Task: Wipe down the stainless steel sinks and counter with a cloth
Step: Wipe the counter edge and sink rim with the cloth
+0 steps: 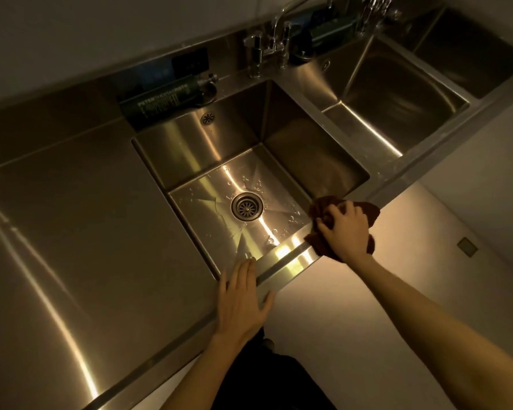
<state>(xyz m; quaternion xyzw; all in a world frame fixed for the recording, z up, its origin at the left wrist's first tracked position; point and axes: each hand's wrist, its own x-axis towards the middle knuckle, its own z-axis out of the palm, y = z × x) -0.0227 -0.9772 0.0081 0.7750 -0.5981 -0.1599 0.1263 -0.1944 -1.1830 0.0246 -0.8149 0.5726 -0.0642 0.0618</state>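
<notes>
The right hand (345, 232) curls its fingers round a bunched brown cloth (370, 213) on the front rim of the near sink (190, 143), at its right corner. Much of the cloth is hidden under the hand. The left hand (240, 300) lies flat, fingers straight, on the counter (71, 232) edge. The taps (267, 45) are blurred and cut off above.

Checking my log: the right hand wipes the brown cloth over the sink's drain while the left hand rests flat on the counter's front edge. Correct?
Not quite. The head view shows the right hand gripping the brown cloth at the front right corner of the sink, away from the drain. The left hand does rest flat on the front edge of the counter.
</notes>
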